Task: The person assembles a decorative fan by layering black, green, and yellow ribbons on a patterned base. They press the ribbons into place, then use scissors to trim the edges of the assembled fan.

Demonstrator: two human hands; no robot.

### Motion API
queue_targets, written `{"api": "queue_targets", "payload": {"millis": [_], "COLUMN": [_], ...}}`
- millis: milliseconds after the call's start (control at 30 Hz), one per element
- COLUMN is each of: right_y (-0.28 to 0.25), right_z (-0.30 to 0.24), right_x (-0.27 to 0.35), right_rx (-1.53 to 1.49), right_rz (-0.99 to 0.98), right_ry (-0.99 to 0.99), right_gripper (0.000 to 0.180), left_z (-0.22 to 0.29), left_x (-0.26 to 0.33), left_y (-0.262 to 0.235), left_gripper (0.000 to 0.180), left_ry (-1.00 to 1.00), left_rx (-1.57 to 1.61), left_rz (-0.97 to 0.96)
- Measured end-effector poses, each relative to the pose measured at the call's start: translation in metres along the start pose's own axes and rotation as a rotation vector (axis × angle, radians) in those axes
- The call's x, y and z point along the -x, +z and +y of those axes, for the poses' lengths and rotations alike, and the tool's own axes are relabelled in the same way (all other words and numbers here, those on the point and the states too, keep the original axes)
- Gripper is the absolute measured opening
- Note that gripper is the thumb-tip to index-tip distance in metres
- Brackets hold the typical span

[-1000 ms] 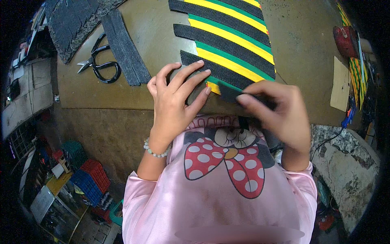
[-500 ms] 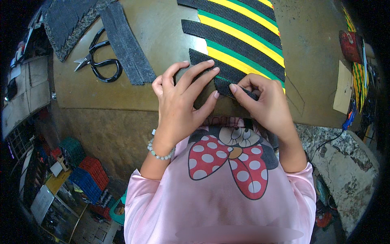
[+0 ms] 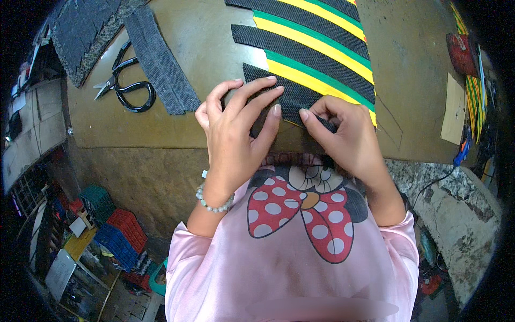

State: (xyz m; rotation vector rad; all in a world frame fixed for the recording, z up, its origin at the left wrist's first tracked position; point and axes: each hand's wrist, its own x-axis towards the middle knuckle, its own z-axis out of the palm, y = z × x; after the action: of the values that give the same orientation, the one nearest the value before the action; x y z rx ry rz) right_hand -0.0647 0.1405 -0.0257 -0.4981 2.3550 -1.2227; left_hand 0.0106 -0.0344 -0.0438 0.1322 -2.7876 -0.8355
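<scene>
A striped piece of black webbing strips (image 3: 303, 52) with yellow and green bands between them lies on the worktable. My left hand (image 3: 233, 123) has its fingers spread, the tips resting on the nearest black strip. At that strip's near edge, my right hand (image 3: 343, 131) is closed, thumb and fingers pinching the black webbing (image 3: 292, 102). What lies under the right fingers is hidden. A pair of scissors (image 3: 113, 80) with black handles lies partly open to the left, beside a loose dark grey fabric strip (image 3: 161, 61).
The brown worktable (image 3: 177, 131) ends just in front of me. A dark grey slab (image 3: 83, 40) sits at its far left. On the right are a tan card (image 3: 454, 115), a red object (image 3: 462, 53) and striped yellow-green material (image 3: 475, 102). Plastic crates (image 3: 126, 231) stand lower left.
My left fingertips have slid slightly toward me and leftward. The green line near them no longer shows, and the near strip lies as one black surface. My right hand keeps its pinch.
</scene>
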Motion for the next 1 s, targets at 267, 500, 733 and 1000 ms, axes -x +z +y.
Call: {"api": "queue_targets", "payload": {"millis": [267, 500, 733, 1000], "right_y": [0.000, 0.000, 0.002, 0.004], "right_z": [0.001, 0.008, 0.009, 0.008], "right_x": [-0.001, -0.001, -0.002, -0.001], "right_rx": [0.026, 0.034, 0.008, 0.020], "right_rz": [-0.020, -0.035, -0.014, 0.041], "right_ry": [0.011, -0.021, -0.028, -0.081], "right_gripper": [0.021, 0.021, 0.023, 0.023], "left_z": [0.003, 0.003, 0.004, 0.003], "left_x": [-0.001, -0.002, -0.002, -0.001], "left_y": [0.010, 0.012, 0.013, 0.015], "left_gripper": [0.025, 0.026, 0.027, 0.029], "left_ry": [-0.051, -0.059, -0.054, -0.049], "left_rx": [-0.022, -0.040, -0.045, -0.047], "left_rz": [0.078, 0.086, 0.092, 0.102]}}
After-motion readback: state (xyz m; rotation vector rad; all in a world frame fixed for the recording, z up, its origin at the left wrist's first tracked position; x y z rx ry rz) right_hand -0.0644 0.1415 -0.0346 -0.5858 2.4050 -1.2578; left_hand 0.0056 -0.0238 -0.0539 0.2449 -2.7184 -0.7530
